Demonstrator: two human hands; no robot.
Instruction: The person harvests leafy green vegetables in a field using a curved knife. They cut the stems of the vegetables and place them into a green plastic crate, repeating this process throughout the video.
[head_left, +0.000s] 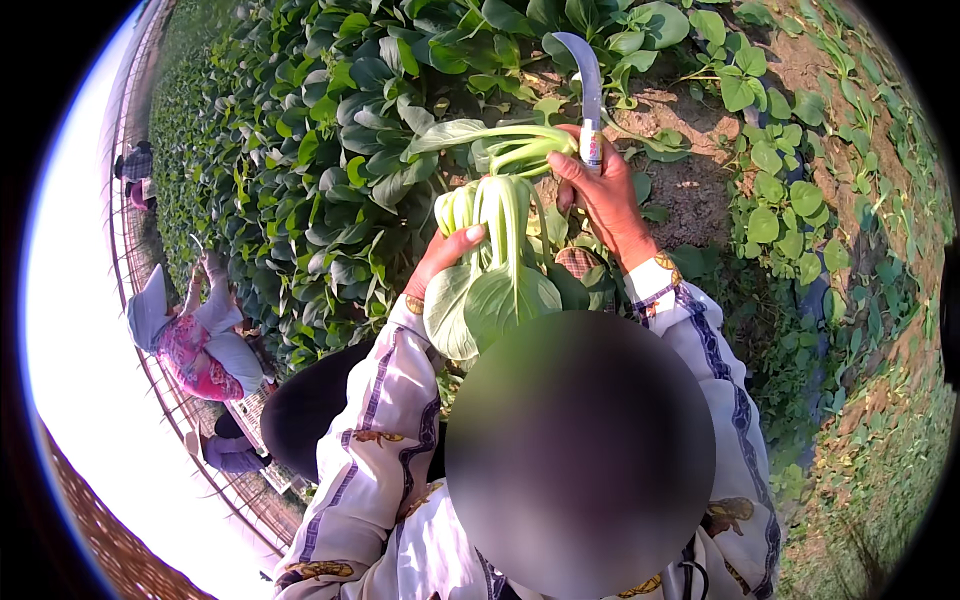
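My left hand (442, 259) holds heads of bok choy (510, 217), thumb across their pale stalks, the broad leaves hanging down toward me. My right hand (611, 199) grips a harvest sickle (589, 82), its curved blade pointing up and away from me. Between that hand's thumb and fingers is also a smaller bunch of pale green stalks (525, 146), its leaves reaching left just above the left hand's heads. The lower part of the sickle's handle is hidden by my fingers.
A dense bed of leafy greens (300, 150) fills the left and far side. Bare soil (690, 135) and low broad-leaved plants (780, 187) lie to the right. At far left a person in a pink flowered garment (199, 356) works near a crate (251, 409); other people are beyond.
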